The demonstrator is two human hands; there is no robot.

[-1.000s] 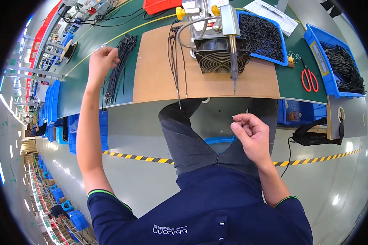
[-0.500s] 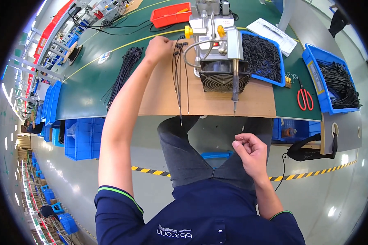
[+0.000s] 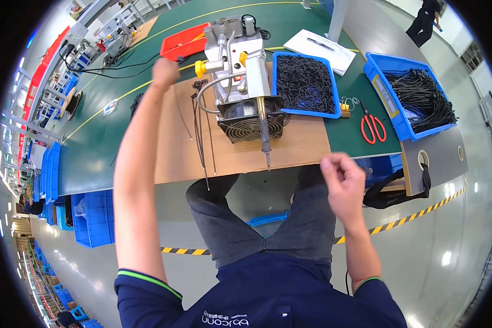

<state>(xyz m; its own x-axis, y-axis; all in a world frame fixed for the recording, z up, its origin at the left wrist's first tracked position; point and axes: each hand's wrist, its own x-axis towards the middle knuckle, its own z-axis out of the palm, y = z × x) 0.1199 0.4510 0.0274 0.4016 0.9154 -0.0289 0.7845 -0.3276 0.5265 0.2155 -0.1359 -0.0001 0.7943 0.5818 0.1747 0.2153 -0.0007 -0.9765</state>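
Note:
My left hand (image 3: 165,74) is closed at the far left of the cardboard sheet. A thin black cable (image 3: 184,121) runs down from it over the cardboard. Several more black cables (image 3: 198,128) lie between that one and a metal bench machine (image 3: 236,74) with a black fan (image 3: 251,124) and a downward metal rod (image 3: 264,134). My right hand (image 3: 344,180) hovers at the front edge of the table, right of the rod, fingers loosely curled, with nothing visible in it. A bundle of black cables (image 3: 135,104) is mostly hidden behind my left forearm.
Right of the machine stands a blue tray (image 3: 335,93) of small black parts. Beyond it are red-handled scissors (image 3: 373,128) and a blue bin (image 3: 429,134) of black cables. A red tray (image 3: 172,49) and a paper sheet (image 3: 341,57) lie at the back. A person (image 3: 423,22) stands far right.
My left hand has moved left from the cables beside the machine, with one cable now trailing from it. My right hand has risen to the table edge. The whole view has shifted.

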